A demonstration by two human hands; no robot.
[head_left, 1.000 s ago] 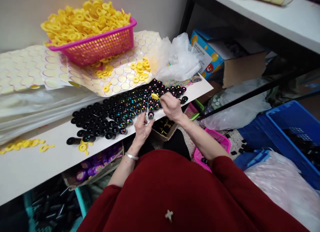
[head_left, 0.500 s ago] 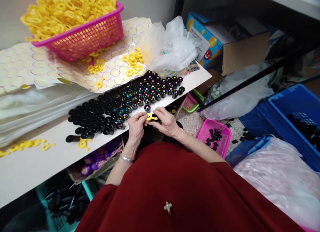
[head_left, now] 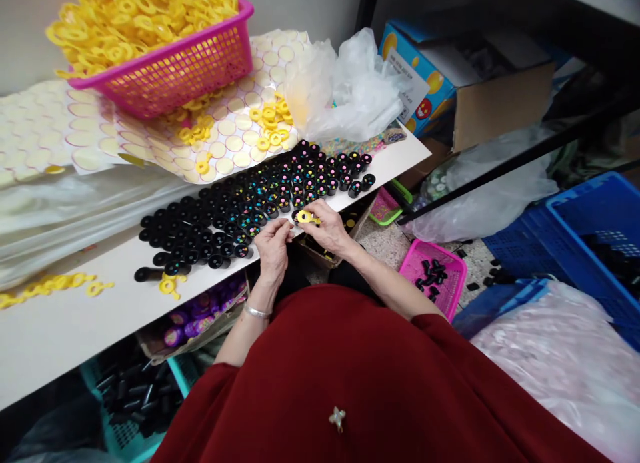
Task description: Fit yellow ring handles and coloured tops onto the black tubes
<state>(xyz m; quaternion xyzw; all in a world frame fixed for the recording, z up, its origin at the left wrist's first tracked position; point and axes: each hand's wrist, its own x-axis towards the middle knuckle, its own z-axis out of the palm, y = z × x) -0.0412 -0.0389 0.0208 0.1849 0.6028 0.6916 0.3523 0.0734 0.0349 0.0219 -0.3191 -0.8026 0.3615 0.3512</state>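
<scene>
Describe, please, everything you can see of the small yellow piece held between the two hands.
The yellow piece is a small, bright ring with a hole and a short tab pointing right; it looks like moulded plastic. It lies flat at the front edge of the white table, just before the rows of black caps. The right hand pinches its tab side; the left hand reaches its other side with its fingertips.
</scene>
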